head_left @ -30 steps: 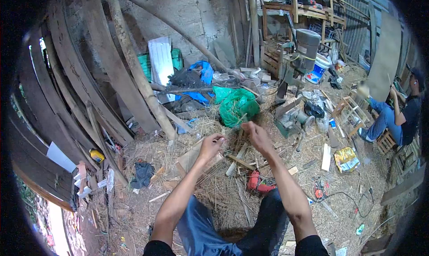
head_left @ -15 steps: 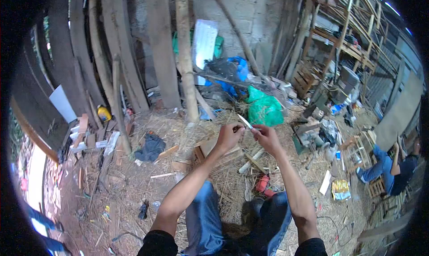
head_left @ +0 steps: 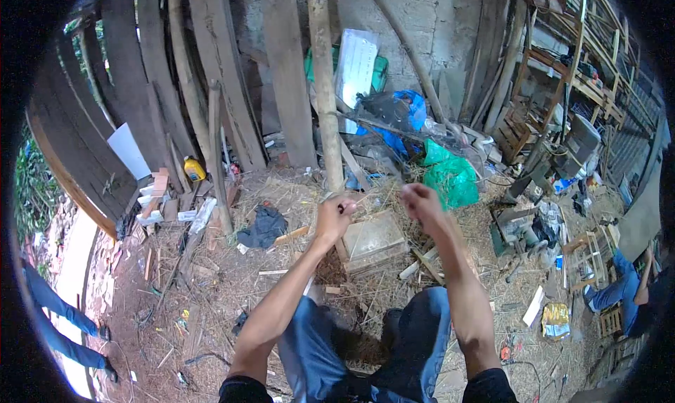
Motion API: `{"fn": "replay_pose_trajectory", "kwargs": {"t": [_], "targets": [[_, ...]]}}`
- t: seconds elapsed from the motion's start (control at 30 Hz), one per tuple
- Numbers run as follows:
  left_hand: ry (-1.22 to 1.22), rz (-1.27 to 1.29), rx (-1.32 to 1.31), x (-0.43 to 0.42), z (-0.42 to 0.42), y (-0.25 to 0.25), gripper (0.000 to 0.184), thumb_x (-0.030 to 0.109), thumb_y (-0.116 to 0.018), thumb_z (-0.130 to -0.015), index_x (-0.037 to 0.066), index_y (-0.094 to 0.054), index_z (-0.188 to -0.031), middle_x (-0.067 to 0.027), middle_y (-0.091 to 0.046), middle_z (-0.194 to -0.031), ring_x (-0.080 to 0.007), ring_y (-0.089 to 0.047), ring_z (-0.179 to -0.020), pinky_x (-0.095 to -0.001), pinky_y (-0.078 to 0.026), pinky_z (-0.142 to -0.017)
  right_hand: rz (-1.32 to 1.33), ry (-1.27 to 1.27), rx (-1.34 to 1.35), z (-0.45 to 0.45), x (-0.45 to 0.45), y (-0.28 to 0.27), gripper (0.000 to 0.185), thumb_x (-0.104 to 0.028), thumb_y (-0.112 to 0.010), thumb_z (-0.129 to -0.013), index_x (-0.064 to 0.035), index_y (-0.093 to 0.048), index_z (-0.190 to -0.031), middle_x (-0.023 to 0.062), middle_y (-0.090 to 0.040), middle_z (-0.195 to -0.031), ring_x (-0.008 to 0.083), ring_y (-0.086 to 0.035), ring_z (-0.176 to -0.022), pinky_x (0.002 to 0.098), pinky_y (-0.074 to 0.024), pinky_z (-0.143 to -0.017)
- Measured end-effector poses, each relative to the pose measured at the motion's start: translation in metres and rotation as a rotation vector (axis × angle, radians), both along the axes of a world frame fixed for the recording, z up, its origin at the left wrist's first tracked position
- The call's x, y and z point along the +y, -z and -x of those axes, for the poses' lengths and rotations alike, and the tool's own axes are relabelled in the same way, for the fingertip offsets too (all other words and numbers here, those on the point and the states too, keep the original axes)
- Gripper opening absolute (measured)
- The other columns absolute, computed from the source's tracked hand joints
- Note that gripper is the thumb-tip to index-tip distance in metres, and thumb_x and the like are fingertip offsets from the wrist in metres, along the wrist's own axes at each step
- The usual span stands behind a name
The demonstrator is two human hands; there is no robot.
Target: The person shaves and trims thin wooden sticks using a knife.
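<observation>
My left hand (head_left: 334,219) is raised above the straw-covered ground with its fingers curled together. A small dark bit shows at its fingertips, too small to name. To its right, my right hand (head_left: 424,205) is closed and slightly smeared by motion. The knife it grips shows only as a faint streak above the fingers. A clear gap separates the hands. Below and between them lies a pale wooden box or board (head_left: 374,236) on the ground.
A green plastic bag (head_left: 450,177) lies beyond my right hand, near a wooden post (head_left: 323,87). Dark cloth (head_left: 262,227) and a yellow jug (head_left: 194,168) are at left. One person sits at far right (head_left: 619,283); another person's legs (head_left: 63,312) stand at far left.
My hands were close together with the knife blade clearly visible between them; now they are apart. My view has turned left, bringing more of the other person's legs into sight.
</observation>
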State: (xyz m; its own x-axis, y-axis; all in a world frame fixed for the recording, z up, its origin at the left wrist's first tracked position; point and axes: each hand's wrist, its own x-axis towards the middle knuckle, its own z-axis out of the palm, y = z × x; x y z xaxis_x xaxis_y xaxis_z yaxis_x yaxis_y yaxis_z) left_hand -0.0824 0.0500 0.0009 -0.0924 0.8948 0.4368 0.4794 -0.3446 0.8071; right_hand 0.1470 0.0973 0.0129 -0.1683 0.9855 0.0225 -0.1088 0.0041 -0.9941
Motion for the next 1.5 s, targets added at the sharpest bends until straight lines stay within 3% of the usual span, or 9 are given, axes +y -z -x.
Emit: {"fn": "replay_pose_trajectory", "kwargs": {"t": [0.13,0.33,0.47,0.63,0.8,1.03,1.2,1.27,1.5], "targets": [[-0.009,0.064,-0.02,0.01,-0.026,0.013,0.009,0.007,-0.064,-0.079,0.001,-0.065,-0.085,-0.013,-0.064,-0.075,-0.0218,-0.059,-0.064,-0.0316,-0.046,-0.062,-0.03,-0.276,-0.083,0.031,-0.022,0.004,0.017,-0.02,-0.062,-0.087,-0.0037,-0.062,-0.082,0.0012,-0.06,-0.068,0.0053,-0.044,-0.048,0.0219,-0.0315,-0.042],[0.062,0.049,-0.022,-0.007,-0.031,-0.008,0.01,0.01,-0.063,-0.082,0.0,-0.065,-0.086,-0.0124,-0.065,-0.078,-0.0198,-0.059,-0.066,-0.0317,-0.046,-0.063,0.174,-0.302,0.05,0.026,-0.018,0.004,0.018,-0.018,-0.062,-0.086,-0.0043,-0.061,-0.075,-0.0008,-0.055,-0.061,0.0058,-0.042,-0.046,0.0221,-0.0287,-0.041],[-0.044,0.054,0.084,-0.028,-0.01,-0.025,0.01,0.009,-0.064,-0.082,0.001,-0.066,-0.088,-0.0123,-0.065,-0.079,-0.018,-0.059,-0.068,-0.0302,-0.046,-0.065,0.105,0.098,-0.005,0.008,0.005,-0.005,0.012,-0.016,-0.058,-0.088,-0.0072,-0.058,-0.081,-0.0031,-0.051,-0.064,0.005,-0.037,-0.045,0.0207,-0.0267,-0.04],[-0.12,0.08,0.013,-0.032,0.024,-0.032,0.01,0.01,-0.065,-0.082,0.001,-0.067,-0.087,-0.0099,-0.065,-0.078,-0.0149,-0.059,-0.067,-0.0282,-0.045,-0.063,0.0,0.053,0.205,0.01,0.003,-0.007,0.014,-0.018,-0.057,-0.088,-0.005,-0.058,-0.093,-0.0007,-0.056,-0.069,0.0062,-0.04,-0.047,0.0206,-0.0296,-0.042],[-0.04,0.08,-0.159,-0.009,0.01,-0.008,0.01,0.008,-0.064,-0.082,0.0,-0.066,-0.086,-0.0107,-0.064,-0.078,-0.0155,-0.059,-0.067,-0.0283,-0.045,-0.064,0.138,-0.354,0.177,0.073,-0.021,-0.011,0.024,-0.014,-0.062,-0.086,-0.004,-0.057,-0.107,0.0029,-0.06,-0.074,0.0071,-0.044,-0.051,0.0196,-0.031,-0.044],[-0.065,-0.024,-0.084,0.021,0.04,0.039,0.009,0.004,-0.062,-0.079,0.0,-0.065,-0.087,-0.015,-0.063,-0.077,-0.0238,-0.061,-0.067,-0.0318,-0.047,-0.064,0.268,-0.328,0.064,0.101,0.023,0.026,0.02,-0.012,-0.063,-0.085,-0.0038,-0.059,-0.103,0.0034,-0.058,-0.071,0.0063,-0.041,-0.049,0.0204,-0.0263,-0.042],[-0.099,0.189,-0.041,0.046,0.06,0.072,0.011,0.008,-0.064,-0.081,0.0,-0.065,-0.089,-0.0133,-0.065,-0.081,-0.0219,-0.062,-0.074,-0.0328,-0.047,-0.069,0.21,-0.293,-0.159,0.116,0.067,0.071,0.014,-0.012,-0.062,-0.084,-0.0034,-0.063,-0.094,0.0026,-0.058,-0.068,0.0057,-0.04,-0.046,0.0209,-0.0268,-0.041],[-0.138,0.24,-0.016,0.056,0.077,0.088,0.01,0.007,-0.064,-0.081,0.0,-0.065,-0.088,-0.0136,-0.065,-0.082,-0.0225,-0.062,-0.074,-0.0327,-0.047,-0.069,0.136,0.058,-0.096,0.089,0.12,0.108,0.015,-0.017,-0.063,-0.084,-0.0032,-0.064,-0.089,0.0013,-0.059,-0.069,0.0056,-0.042,-0.047,0.0208,-0.0291,-0.042],[-0.206,0.212,0.092,0.098,0.105,0.127,0.01,0.008,-0.063,-0.081,0.003,-0.065,-0.091,-0.0146,-0.064,-0.084,-0.0275,-0.061,-0.077,-0.0343,-0.047,-0.069,0.049,-0.044,-0.294,0.093,0.154,0.131,0.023,-0.026,-0.061,-0.087,-0.0032,-0.061,-0.091,0.0029,-0.06,-0.071,0.0118,-0.049,-0.053,0.0273,-0.0364,-0.046]]}}
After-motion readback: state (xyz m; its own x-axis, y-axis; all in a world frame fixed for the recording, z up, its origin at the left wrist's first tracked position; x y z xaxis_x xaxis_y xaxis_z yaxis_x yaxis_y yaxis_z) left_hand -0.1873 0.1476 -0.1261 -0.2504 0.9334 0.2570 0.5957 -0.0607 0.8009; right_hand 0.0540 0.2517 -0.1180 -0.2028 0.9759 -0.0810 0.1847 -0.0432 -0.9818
